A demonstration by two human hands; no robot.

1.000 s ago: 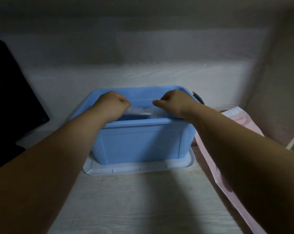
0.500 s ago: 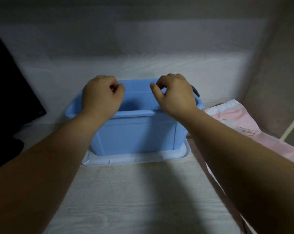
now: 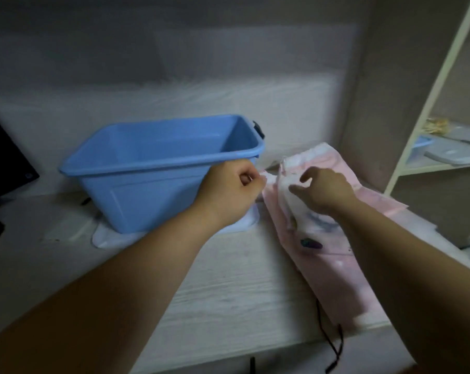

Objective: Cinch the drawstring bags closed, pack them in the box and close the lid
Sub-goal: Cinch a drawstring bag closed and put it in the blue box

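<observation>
Pink drawstring bag (image 3: 333, 268), mouth partly behind right hand (image 3: 326, 189)

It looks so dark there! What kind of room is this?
Probably a home bedroom or study corner: a wooden desk, a dark monitor at its left, a white shelf unit at its right.

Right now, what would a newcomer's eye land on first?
The open blue box, standing on its white lid at the left-centre of the desk. Right of it lies a pink bag. The left hand pinches the bag's top corner, while the right hand reaches over its mouth with loose fingers.
</observation>
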